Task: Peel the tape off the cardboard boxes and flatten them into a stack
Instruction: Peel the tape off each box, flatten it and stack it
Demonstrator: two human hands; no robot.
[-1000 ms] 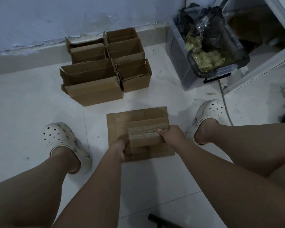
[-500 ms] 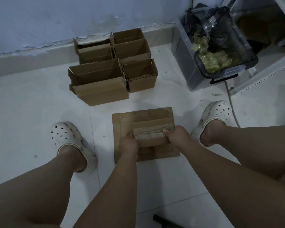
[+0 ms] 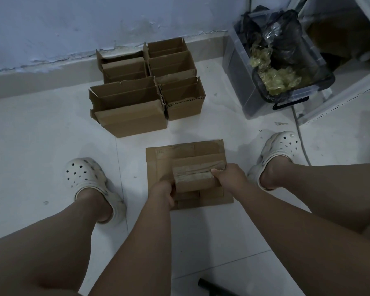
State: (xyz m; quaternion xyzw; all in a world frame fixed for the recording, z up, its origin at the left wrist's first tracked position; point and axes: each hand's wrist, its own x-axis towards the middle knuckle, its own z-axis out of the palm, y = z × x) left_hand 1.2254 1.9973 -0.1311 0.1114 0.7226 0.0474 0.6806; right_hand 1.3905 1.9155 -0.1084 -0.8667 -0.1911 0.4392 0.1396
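— Cardboard box (image 3: pixel 198 178) status? Where is it?
— Small taped one, held in both your hands over the flattened stack (image 3: pixel 158 161), which lies on the white floor (image 3: pixel 41 146) in front of you. A brown tape strip (image 3: pixel 190 170) runs along its top face.
— Grip?
— Your left hand (image 3: pixel 161 194) has its fingers curled round the box's left end. Your right hand (image 3: pixel 230 178) clamps the right end, thumb at the tape line.
— Lifted or resting?
— Can't tell whether it touches the stack.
— Rest of the batch?
— Open boxes (image 3: pixel 135 103) are clustered by the wall (image 3: pixel 73 22), flaps up, apart from the stack. A clear bin (image 3: pixel 237 77) sits to your right. Its black bag (image 3: pixel 286 39) holds crumpled yellowish tape (image 3: pixel 280 80).
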